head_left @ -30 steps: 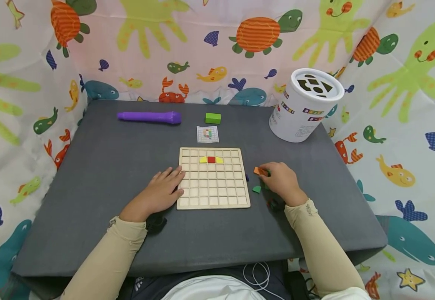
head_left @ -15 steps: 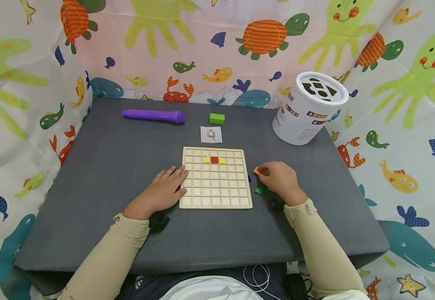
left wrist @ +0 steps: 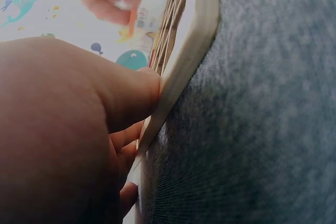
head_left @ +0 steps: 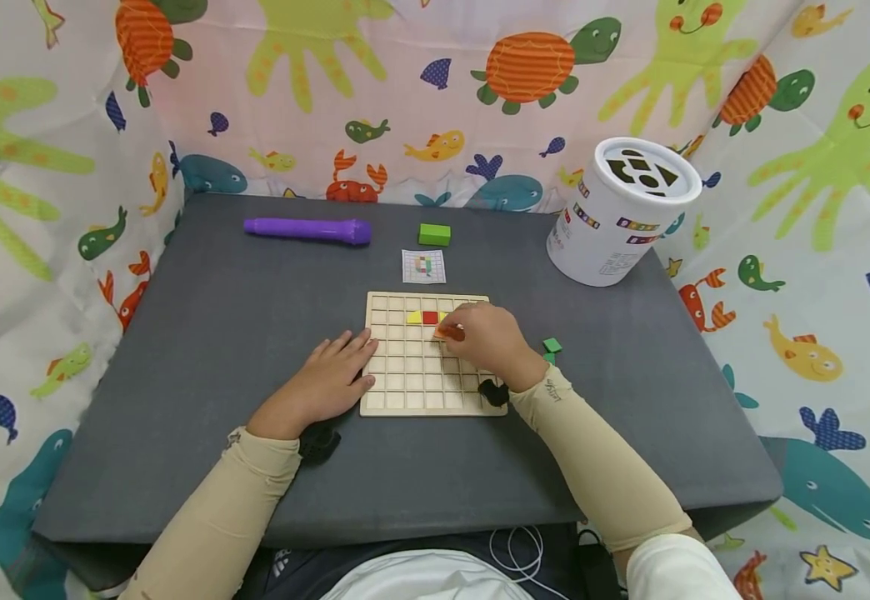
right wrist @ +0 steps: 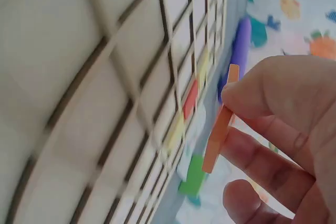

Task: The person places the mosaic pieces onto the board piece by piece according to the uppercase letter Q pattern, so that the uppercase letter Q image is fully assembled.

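Note:
My left hand [head_left: 322, 387] rests with straight fingers on the left edge of a wooden grid board [head_left: 401, 375]; its thumb [left wrist: 142, 90] lies against the board's side in the left wrist view. Over the board's upper right part, my right hand [head_left: 491, 337] pinches a flat orange tile [right wrist: 220, 129] between thumb and fingers. The tile is held on edge in the right wrist view, just below the placed row. That row has a red square tile [head_left: 430, 317] between two yellow tiles [head_left: 414, 317], the right one partly hidden by my hand.
Green tiles [head_left: 552, 345] lie right of the board, partly behind my right wrist. Beyond the board are a small pattern card [head_left: 423, 267], a green block [head_left: 434, 234] and a purple microphone-shaped stick [head_left: 307, 231]. A white bucket [head_left: 615, 225] with a shape-hole lid stands back right.
My right hand has moved left from the loose tiles to above the board, bringing the orange tile with it. Green tiles show where it was. My left hand stays on the board's edge.

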Available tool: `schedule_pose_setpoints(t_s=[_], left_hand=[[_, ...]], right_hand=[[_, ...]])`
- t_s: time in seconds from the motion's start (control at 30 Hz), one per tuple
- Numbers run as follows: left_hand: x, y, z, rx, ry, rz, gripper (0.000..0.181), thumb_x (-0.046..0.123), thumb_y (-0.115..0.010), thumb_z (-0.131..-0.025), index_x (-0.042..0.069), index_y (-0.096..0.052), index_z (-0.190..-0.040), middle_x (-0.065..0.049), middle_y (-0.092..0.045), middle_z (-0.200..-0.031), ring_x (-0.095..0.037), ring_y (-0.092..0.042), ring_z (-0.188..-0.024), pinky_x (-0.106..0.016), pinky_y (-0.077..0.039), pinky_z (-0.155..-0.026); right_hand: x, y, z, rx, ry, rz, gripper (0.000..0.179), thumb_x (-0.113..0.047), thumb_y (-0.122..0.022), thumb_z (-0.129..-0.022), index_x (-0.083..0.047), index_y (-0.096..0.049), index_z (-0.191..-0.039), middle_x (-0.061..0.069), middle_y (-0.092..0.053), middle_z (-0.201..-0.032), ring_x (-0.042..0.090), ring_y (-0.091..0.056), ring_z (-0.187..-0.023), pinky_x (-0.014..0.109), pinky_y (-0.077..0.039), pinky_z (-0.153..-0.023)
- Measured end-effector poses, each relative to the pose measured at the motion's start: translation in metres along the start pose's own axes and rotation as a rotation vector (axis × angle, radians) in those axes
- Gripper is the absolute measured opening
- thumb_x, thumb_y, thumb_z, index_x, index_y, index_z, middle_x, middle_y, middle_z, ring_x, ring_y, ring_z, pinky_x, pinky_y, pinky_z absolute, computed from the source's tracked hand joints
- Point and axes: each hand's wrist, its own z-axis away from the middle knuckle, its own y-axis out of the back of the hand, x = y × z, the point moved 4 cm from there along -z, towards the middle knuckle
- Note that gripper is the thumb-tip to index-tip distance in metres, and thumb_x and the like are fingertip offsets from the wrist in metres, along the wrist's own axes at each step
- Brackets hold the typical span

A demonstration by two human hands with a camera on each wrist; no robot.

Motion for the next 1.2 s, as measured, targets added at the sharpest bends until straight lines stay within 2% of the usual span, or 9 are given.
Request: schedule_pose_setpoints(t_s=[0.17,0.27,0.57,0.87,1.0,1.2], left_hand=[[0.003,0.000,0.000,-0.007,-0.001,0.006,0.066,0.036,-0.050,-0.114,0.009,-0.029,-0.170,-0.011,-0.018,-0.177,-0.040,-0.012,-0.162,-0.062,-0.007,-0.127],[0.005,0.001,-0.001,-0.006,-0.006,-0.008,0.066,0.035,-0.051,-0.114,0.008,-0.029,-0.170,-0.011,-0.019,-0.177,-0.040,-0.012,-0.162,-0.062,-0.007,-0.127],[0.004,0.003,0.000,-0.012,-0.001,-0.015,0.066,0.035,-0.050,-0.114,0.008,-0.028,-0.170,-0.011,-0.016,-0.177,-0.039,-0.011,-0.162,-0.060,-0.006,-0.128],[-0.003,0.000,0.002,-0.014,0.007,0.000,0.066,0.034,-0.050,-0.114,0.008,-0.028,-0.170,-0.011,-0.017,-0.177,-0.038,-0.011,-0.162,-0.061,-0.005,-0.128],[-0.005,-0.004,0.001,-0.015,0.006,-0.005,0.066,0.036,-0.049,-0.114,0.010,-0.028,-0.171,-0.009,-0.016,-0.177,-0.037,-0.010,-0.163,-0.060,-0.005,-0.128],[-0.001,0.002,0.003,-0.020,0.017,-0.017,0.066,0.035,-0.051,-0.114,0.009,-0.028,-0.170,-0.010,-0.017,-0.177,-0.038,-0.011,-0.162,-0.060,-0.007,-0.128]], right_hand=[[-0.019,-0.011,-0.019,-0.046,0.052,0.045,0.016,-0.026,-0.078,-0.098,-0.022,-0.087,-0.111,-0.004,-0.078,-0.108,0.016,-0.070,-0.095,0.036,-0.059,-0.078],[-0.026,-0.013,-0.025,-0.066,0.056,0.064,0.015,-0.023,-0.077,-0.099,-0.022,-0.087,-0.111,-0.003,-0.078,-0.108,0.018,-0.071,-0.095,0.038,-0.060,-0.080],[-0.034,-0.015,-0.031,-0.098,0.043,0.089,0.014,-0.020,-0.077,-0.099,-0.020,-0.087,-0.108,-0.001,-0.077,-0.111,0.020,-0.072,-0.098,0.041,-0.062,-0.080],[-0.039,-0.022,-0.037,-0.139,0.023,0.097,0.022,-0.024,-0.085,-0.095,-0.021,-0.086,-0.117,-0.001,-0.076,-0.115,0.019,-0.071,-0.101,0.041,-0.061,-0.085],[-0.042,-0.023,-0.034,-0.152,0.037,0.042,0.019,-0.019,-0.081,-0.098,-0.020,-0.085,-0.116,-0.002,-0.076,-0.117,0.016,-0.071,-0.102,0.037,-0.060,-0.087],[-0.056,-0.022,-0.031,-0.172,0.132,-0.053,0.020,-0.008,-0.073,-0.100,-0.011,-0.083,-0.117,0.001,-0.078,-0.113,0.017,-0.071,-0.102,0.035,-0.057,-0.093]])
